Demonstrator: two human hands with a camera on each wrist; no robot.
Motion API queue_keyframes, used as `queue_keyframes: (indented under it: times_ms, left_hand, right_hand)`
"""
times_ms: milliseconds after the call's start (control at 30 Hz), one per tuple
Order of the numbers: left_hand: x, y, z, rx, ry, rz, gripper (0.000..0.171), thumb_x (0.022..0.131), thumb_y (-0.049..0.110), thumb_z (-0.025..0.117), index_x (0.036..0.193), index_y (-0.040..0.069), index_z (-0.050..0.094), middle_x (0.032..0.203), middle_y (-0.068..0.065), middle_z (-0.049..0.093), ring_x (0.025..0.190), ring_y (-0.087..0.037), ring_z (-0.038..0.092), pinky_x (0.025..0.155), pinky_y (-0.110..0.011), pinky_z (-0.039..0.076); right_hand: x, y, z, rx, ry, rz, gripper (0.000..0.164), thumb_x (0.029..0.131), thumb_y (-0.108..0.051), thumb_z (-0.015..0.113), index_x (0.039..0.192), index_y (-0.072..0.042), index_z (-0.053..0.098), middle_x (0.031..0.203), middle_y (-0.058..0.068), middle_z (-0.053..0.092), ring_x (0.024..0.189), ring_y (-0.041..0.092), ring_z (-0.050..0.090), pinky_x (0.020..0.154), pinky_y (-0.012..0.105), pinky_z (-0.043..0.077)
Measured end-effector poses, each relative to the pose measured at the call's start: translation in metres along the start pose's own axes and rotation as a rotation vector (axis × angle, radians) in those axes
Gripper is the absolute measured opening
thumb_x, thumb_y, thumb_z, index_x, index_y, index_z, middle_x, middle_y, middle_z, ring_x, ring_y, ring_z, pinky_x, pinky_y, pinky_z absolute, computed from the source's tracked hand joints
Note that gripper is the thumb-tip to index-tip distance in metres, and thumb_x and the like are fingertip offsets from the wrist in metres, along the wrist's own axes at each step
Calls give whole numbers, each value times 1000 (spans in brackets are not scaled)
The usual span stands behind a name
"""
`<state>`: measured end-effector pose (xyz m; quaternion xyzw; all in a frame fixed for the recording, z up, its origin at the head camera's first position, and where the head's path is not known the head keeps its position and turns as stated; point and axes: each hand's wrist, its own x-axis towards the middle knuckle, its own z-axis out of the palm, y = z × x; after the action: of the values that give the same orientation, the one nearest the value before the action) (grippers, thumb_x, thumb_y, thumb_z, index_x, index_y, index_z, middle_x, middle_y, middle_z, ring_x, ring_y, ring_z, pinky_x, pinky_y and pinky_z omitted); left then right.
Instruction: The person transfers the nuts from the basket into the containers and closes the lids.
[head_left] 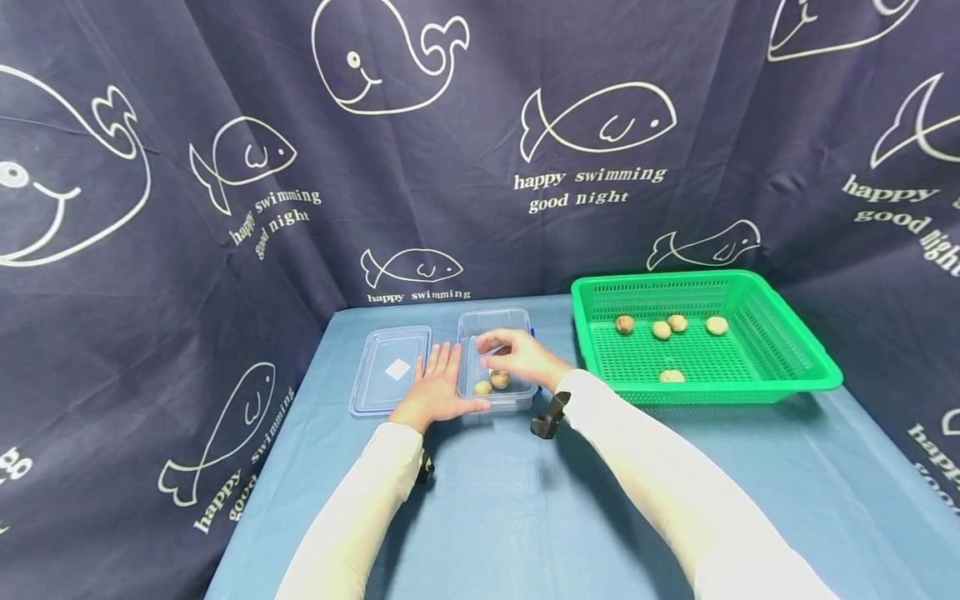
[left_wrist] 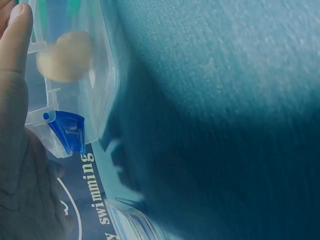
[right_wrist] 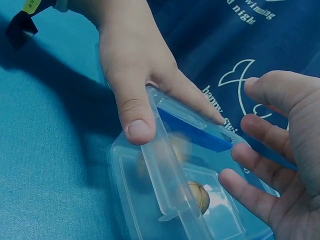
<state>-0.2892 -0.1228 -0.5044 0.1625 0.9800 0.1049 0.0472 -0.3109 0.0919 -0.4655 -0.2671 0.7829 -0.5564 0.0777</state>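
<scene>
A clear plastic container (head_left: 495, 317) stands on the blue table with two walnuts (head_left: 499, 380) inside. My left hand (head_left: 438, 385) lies flat against its left side, fingers straight, and the thumb presses the near rim (right_wrist: 165, 175). My right hand (head_left: 516, 352) hovers over the container with its fingers (right_wrist: 260, 167) spread and relaxed, holding nothing. In the right wrist view one walnut (right_wrist: 198, 196) lies on the container floor below that hand. In the left wrist view a blurred walnut (left_wrist: 65, 55) shows through the wall, above a blue clip (left_wrist: 67, 130).
The container's clear lid (head_left: 390, 369) lies flat just left of my left hand. A green basket (head_left: 660, 279) with several walnuts (head_left: 661, 330) stands at the right rear. A dark whale-print curtain (head_left: 225, 208) surrounds the blue table (head_left: 510, 500).
</scene>
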Motion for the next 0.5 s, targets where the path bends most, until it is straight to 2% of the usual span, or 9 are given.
queue_keyframes:
  times_ms: [200, 267, 367, 500]
  left_hand:
    - [0, 1, -1, 8, 8, -2, 129, 75, 83, 62, 163, 5, 10, 168, -20, 10, 155, -36, 3, 122, -60, 3]
    - [0, 2, -1, 15, 13, -7, 129, 74, 84, 62, 163, 6, 10, 168, -20, 10, 155, -36, 2, 122, -60, 3]
    - [1, 1, 0, 25, 17, -6, 131, 73, 86, 61, 163, 6, 10, 168, -20, 10, 155, -36, 2, 122, -59, 4]
    - [1, 2, -2, 21, 14, 6, 133, 72, 85, 63, 162, 4, 11, 168, -20, 8, 155, -38, 2, 122, -59, 4]
  right_hand:
    - [-4, -11, -6, -42, 4, -44, 37, 93, -3, 70, 129, 5, 64, 121, 24, 68, 107, 40, 66, 89, 40, 56]
    - [-6, -16, -11, -44, 1, -43, 37, 93, -4, 69, 129, 3, 64, 120, 22, 68, 106, 40, 67, 87, 42, 57]
    - [-8, -23, -21, -61, 12, -56, 37, 93, -4, 70, 129, 2, 64, 119, 21, 69, 106, 38, 67, 89, 47, 57]
    - [-11, -28, -40, -69, 33, -55, 37, 93, -5, 70, 129, 0, 64, 121, 22, 68, 105, 37, 67, 89, 43, 56]
